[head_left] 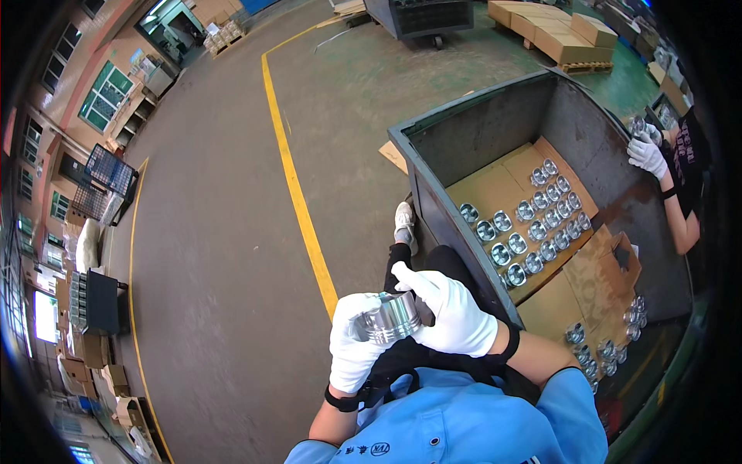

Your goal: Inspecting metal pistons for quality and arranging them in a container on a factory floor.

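Observation:
A shiny silver piston [391,317] with ring grooves is held in front of my body, between both white-gloved hands. My left hand [354,340] grips its left side, fingers wrapped round the edge. From the right, my right hand [452,313] closes on the piston's other side, thumb and fingers near its upper rim. Right of my hands stands a large dark metal bin [433,174]. Inside it, several similar pistons [539,199] stand in rows on a cardboard sheet [495,179]. More pistons [581,352] sit in the bin's near part.
At the right, a co-worker's gloved hands [648,155] hold a metal part over the bin's far edge. A loose torn cardboard piece [599,267] lies in the bin. Cardboard boxes on a pallet [553,35] and a wheeled dark bin [421,19] stand beyond. A yellow floor line [290,170] runs left of me.

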`<state>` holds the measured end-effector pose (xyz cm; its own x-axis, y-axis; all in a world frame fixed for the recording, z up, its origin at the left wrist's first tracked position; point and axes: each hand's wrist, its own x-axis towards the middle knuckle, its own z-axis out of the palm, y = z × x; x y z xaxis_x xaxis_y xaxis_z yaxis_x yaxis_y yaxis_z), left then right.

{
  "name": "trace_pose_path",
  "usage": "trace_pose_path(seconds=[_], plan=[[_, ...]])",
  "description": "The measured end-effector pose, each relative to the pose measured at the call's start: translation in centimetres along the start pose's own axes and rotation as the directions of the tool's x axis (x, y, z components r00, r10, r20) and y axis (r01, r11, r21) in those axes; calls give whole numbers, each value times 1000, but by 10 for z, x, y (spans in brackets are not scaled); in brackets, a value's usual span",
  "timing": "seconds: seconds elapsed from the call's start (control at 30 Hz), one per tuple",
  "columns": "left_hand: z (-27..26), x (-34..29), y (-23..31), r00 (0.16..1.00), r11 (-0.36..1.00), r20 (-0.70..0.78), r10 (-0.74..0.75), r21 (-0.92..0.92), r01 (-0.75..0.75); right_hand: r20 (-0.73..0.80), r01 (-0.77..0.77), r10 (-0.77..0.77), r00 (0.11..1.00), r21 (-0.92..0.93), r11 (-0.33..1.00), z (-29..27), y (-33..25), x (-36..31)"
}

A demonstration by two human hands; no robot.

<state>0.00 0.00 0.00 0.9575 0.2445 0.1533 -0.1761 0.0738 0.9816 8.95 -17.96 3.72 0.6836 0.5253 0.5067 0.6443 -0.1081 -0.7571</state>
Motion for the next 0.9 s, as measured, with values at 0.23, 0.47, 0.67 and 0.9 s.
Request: trace_pose_path(seconds=[0.23,0.47,0.67,0.9], plan=[[2,2,17,937,739,76,342,594,-318,107,72,-62,992,-97,993,-2,-4,3],[12,5,26,930,701,40,366,646,-304,8,21,-22,1000,70,997,6,8,-8],[10,-5,16,993,934,84,84,341,-107,-57,176,-174,983,46,983,10,12,-9],[13,1,37,972,991,216,-92,-78,111,-134,145,-146,980,-19,989,10,6,-6]])
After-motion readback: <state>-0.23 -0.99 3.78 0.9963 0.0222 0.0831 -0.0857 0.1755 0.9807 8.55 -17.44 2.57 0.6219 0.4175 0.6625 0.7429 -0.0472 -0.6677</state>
